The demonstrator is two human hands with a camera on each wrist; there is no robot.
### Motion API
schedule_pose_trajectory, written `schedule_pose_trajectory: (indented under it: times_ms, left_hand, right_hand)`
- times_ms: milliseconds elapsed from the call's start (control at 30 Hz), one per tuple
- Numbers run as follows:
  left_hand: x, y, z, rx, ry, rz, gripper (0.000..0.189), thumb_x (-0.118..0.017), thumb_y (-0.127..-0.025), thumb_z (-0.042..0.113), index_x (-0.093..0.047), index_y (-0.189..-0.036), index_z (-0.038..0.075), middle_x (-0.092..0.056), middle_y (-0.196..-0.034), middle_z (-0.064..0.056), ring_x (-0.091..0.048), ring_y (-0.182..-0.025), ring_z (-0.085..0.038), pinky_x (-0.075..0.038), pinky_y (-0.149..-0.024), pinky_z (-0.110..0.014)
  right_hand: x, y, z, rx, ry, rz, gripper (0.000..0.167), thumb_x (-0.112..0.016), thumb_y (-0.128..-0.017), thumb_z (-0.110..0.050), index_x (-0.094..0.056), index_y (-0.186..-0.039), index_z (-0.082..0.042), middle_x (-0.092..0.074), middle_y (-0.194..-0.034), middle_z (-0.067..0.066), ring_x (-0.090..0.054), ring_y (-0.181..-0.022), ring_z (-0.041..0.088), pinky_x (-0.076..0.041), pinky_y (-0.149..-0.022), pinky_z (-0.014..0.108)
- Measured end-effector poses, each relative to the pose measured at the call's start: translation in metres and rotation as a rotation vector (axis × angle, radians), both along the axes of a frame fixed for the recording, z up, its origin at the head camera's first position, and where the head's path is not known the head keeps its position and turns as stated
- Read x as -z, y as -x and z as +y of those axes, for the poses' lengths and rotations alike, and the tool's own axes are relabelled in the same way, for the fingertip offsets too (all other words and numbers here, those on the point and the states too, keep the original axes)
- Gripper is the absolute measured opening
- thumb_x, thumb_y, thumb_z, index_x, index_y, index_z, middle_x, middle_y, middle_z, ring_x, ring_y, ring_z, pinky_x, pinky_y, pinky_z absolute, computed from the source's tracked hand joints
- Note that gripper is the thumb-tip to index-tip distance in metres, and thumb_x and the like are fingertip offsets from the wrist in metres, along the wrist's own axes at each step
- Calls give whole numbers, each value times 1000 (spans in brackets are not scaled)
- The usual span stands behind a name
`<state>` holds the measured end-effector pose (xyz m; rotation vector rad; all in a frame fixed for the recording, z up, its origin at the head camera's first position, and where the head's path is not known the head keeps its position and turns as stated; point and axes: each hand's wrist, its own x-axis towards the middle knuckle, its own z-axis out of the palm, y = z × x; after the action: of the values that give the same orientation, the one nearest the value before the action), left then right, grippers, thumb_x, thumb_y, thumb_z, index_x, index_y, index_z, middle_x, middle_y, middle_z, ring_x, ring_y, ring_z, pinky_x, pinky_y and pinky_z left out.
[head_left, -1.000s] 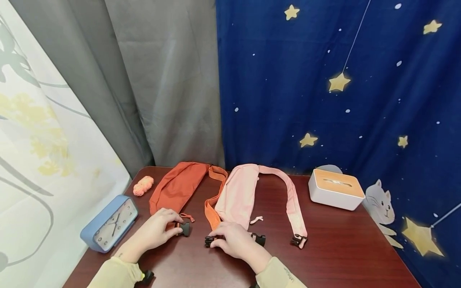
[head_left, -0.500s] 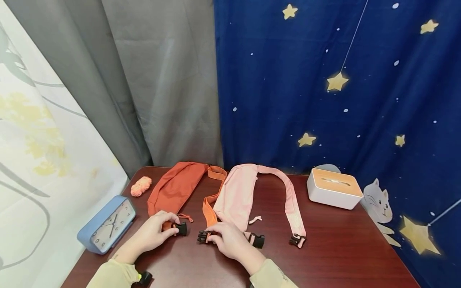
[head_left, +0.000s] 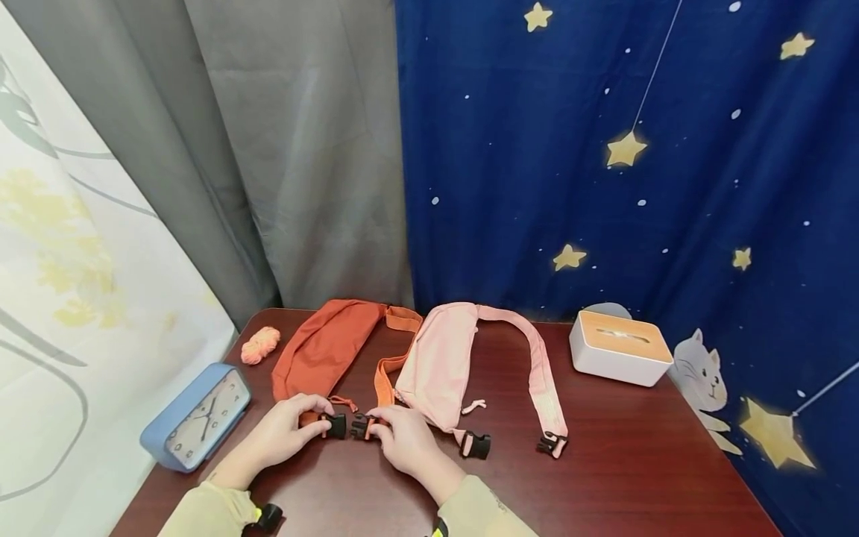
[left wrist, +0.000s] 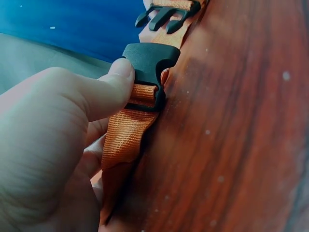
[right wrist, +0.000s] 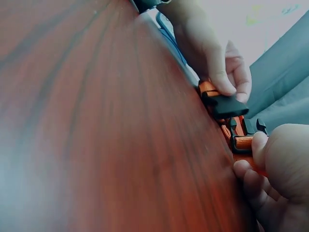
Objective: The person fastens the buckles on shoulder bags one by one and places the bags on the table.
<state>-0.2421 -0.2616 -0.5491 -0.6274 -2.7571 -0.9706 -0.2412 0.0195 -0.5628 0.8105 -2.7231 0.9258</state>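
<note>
A rust-orange waist bag lies at the back left of the table, its orange strap looping to the right. My left hand pinches the black socket half of its buckle between thumb and fingers, near the webbing. Opposite it, my right hand pinches the pronged half of the buckle by its strap end. The prongs point left at the socket's mouth, with a small gap between the halves. Beside the right hand lies a pink waist bag.
The pink bag's socket buckle lies just right of my right hand, its pronged buckle farther right on a pink strap. A blue clock and peach yarn stand left; a tissue box sits back right.
My right hand has moved left with the pronged buckle half, narrowing the gap to the socket half. The left hand has kept its hold almost in place. The pink bag's socket buckle is more exposed.
</note>
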Motion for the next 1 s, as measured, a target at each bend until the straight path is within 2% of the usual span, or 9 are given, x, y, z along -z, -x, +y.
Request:
schedule_pose_trajectory:
  times_ms: [167,400,467,733,1000]
  left_hand:
    - [-1,1,1,8,-5,-5,20,-86,-97,23,-74,-105,37,-72,-104,15,-60,-91,0,-48,-80,-24]
    - [-4,3,1,5,-15,-13,21,-87,-96,22,-74,-104,37,-72,-104,14,-59,-89,-1,-48,-79,-24]
    - [-5,3,1,3,-17,-23,20,-87,-96,23,-74,-104,36,-73,-104,13,-58,-88,-1,-47,-79,-24]
    - [-3,2,0,-2,-21,-36,21,-86,-97,23,-74,-105,37,-73,-107,13,-64,-97,-1,-52,-84,-26]
    - [-2,1,0,9,-21,-51,21,-86,-97,23,-74,-106,37,-74,-109,13,-65,-99,-2,-52,-84,-26]
  right_hand:
    - [0,1,-9,12,-5,-5,20,-71,-107,-24,-81,-124,-23,-82,-117,-3,-76,-109,11,-59,-92,29]
    - [-1,1,-11,32,10,-11,20,-71,-107,-25,-81,-124,-23,-79,-107,-5,-67,-91,4,-53,-82,23]
    - [-2,1,-11,36,12,-17,20,-72,-106,-25,-81,-124,-22,-79,-105,-5,-66,-91,3,-52,-81,22]
    - [-3,-1,-16,33,-6,-41,20,-72,-107,-28,-81,-124,-26,-82,-119,-6,-76,-109,9,-58,-90,29]
    - [-3,-3,-23,41,-18,-49,23,-72,-107,-30,-82,-127,-27,-82,-122,-7,-76,-107,8,-58,-85,26]
